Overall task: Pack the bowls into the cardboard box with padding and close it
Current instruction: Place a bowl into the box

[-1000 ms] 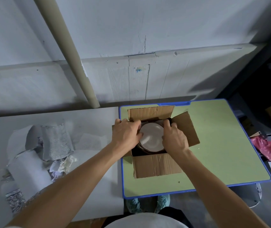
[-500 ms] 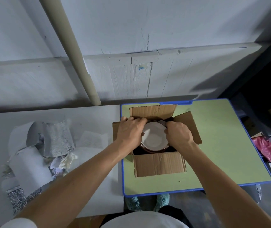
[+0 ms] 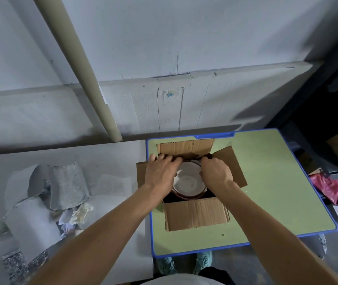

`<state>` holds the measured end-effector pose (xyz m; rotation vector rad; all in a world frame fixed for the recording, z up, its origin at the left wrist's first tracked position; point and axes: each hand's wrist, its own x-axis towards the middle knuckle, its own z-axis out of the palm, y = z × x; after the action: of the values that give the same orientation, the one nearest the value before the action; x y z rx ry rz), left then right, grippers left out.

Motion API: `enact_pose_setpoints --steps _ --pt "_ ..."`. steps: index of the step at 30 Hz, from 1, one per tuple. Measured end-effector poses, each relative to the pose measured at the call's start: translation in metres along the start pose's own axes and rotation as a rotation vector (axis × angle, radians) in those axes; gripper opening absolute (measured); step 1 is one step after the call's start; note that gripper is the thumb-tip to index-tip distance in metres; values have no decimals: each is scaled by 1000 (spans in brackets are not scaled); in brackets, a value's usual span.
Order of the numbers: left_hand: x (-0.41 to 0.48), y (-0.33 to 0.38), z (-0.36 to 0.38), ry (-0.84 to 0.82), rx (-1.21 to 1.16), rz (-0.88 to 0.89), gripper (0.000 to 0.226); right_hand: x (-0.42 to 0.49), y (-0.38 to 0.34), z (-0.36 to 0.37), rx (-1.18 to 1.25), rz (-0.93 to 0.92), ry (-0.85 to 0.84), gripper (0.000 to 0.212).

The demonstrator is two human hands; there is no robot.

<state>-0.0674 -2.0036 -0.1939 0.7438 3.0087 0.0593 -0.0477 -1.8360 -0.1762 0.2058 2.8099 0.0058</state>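
- Head view: your stack of bowls (image 3: 188, 183), white inside with a brownish outer rim, sits down inside the open cardboard box (image 3: 196, 213), toward its far side.
- Your left hand (image 3: 160, 171) curls over the stack's left rim with bent fingers. Your right hand (image 3: 216, 173) grips the right rim, thumb at the inner lip.
- Fingertips of both hands dip between the bowls and the box walls, so you cannot tell what they touch down there.
- You cannot make out how many bowls are stacked. The box interior around them is dark.
- All four flaps are folded outward. The left one overhangs onto the neighbouring grey table (image 3: 106, 159).
- The box rests on the left part of the green table (image 3: 277, 192), which has a blue edge. Bare green top lies to the right of the box and in front of it.
- Padding sheets (image 3: 40, 194) lie heaped on the grey table, well apart to your left.
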Motion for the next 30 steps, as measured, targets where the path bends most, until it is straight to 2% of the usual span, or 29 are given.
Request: enact_pose_setpoints --steps 4,6,8,12,18,25,30 --pt "-16 -10 4 52 4 54 55 -21 -1 10 -10 -19 45 27" --pt "-25 -14 5 18 -22 112 57 -32 -1 13 8 -41 109 41" --pt "-29 -16 4 -56 -33 139 71 -39 -1 16 68 -78 154 59" --pt "-27 -20 4 -132 -45 130 93 -36 3 20 140 -194 69 84" --pt "-28 -11 3 -159 -8 88 95 -25 9 21 201 -222 -60 102" --pt "-26 -1 3 -204 62 49 97 -26 2 21 123 -215 -64 112" --pt "-25 -1 6 -218 54 39 96 -25 2 22 162 -211 -84 114"
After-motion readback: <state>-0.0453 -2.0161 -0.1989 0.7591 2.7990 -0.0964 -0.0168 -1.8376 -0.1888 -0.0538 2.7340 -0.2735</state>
